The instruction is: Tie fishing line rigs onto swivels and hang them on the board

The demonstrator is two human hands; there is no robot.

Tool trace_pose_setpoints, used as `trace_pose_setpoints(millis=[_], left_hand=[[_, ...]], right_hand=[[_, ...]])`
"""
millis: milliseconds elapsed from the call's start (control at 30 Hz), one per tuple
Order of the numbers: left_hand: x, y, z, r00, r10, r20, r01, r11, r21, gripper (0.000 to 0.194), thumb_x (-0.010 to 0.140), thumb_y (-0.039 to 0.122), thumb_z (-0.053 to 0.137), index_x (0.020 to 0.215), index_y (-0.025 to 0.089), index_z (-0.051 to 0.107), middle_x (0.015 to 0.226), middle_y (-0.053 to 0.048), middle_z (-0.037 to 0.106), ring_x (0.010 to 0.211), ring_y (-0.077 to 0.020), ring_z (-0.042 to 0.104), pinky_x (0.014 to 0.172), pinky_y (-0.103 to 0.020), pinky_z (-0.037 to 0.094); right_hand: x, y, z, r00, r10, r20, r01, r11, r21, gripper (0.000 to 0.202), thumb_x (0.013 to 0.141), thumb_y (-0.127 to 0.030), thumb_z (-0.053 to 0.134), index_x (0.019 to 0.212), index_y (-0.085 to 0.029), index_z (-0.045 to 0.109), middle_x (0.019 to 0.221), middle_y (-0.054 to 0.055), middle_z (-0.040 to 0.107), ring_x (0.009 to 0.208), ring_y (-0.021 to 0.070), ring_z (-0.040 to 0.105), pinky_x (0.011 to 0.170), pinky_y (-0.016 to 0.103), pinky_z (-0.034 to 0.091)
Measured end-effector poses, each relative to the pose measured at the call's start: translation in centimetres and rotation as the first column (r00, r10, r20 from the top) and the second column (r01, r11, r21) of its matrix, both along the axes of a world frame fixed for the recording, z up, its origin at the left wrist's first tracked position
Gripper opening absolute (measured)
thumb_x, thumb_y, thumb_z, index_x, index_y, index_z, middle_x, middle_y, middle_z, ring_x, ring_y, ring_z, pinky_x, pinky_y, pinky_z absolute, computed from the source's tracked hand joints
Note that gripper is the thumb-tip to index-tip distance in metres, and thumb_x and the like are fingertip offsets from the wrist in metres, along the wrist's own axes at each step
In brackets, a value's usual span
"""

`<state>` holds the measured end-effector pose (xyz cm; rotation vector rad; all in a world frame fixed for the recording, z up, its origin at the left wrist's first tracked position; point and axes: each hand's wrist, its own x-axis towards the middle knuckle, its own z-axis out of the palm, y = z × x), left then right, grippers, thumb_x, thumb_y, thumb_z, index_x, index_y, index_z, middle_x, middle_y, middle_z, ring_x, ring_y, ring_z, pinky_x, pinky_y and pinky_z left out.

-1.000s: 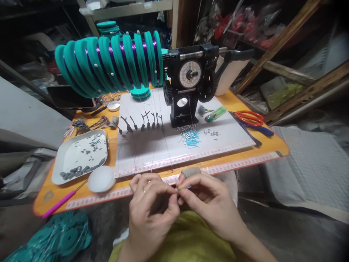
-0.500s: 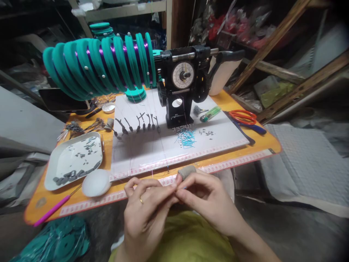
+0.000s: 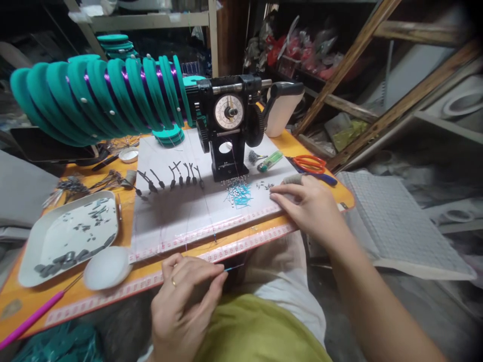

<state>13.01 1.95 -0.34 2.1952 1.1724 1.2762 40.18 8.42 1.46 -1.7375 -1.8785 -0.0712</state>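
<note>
Low at the table's front edge, my left hand [image 3: 188, 294] pinches a thin blue tube [image 3: 228, 270] between thumb and forefinger, and a fine dark line runs out of its end. A gold ring is on this hand. My right hand [image 3: 311, 206] reaches over the white board [image 3: 171, 213], its thumb and forefinger close together at a scatter of small metal pieces [image 3: 262, 185]. Whether a piece is between those fingertips is too small to tell. A grey finger sleeve [image 3: 293, 179] covers one right finger. Beside them lies a heap of blue tubes and white beads [image 3: 239, 193].
A black winding machine [image 3: 230, 136] with teal foam spools [image 3: 124, 95] overhangs the board. Several dark weights [image 3: 181, 180] hang on lines. At left are a white tray [image 3: 33, 246], a white dish [image 3: 107, 269] and a pink-handled hook [image 3: 33, 317]. Orange-handled scissors [image 3: 309, 163] lie right.
My hands were together at the table edge; the right has moved away, forward and right, to the metal pieces. The left stays low with the tube. The view has shifted right.
</note>
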Motion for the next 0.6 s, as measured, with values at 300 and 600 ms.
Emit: trace_pose_setpoints(millis=[300,600], left_hand=[[-0.1,0.1,-0.6,0.998,0.008,0.062,-0.008,1.0,0.005,0.022,0.081,0.0,0.067,0.091,0.019,0.065,0.077,0.002,0.067,0.069,-0.0137,0.063,0.083,-0.037,0.039],[0.0,-0.3,-0.6,0.988,0.026,0.151,-0.012,0.996,-0.091,0.02,0.084,0.003,0.068,0.091,0.021,0.066,0.08,0.002,0.066,0.074,-0.0139,0.061,0.083,-0.037,0.039]], right_hand=[[0.6,-1.7,-0.9,0.992,0.128,0.015,-0.129,0.986,0.11,0.009,0.088,-0.02,0.068,0.088,-0.019,0.077,0.069,0.002,0.054,0.071,0.0191,0.057,0.064,0.031,0.048],[1.2,-2.7,-3.7,0.983,0.178,0.051,-0.185,0.938,0.292,0.01,0.089,-0.015,0.067,0.097,-0.018,0.072,0.091,0.009,0.066,0.084,0.0218,0.062,0.075,0.035,0.053]])
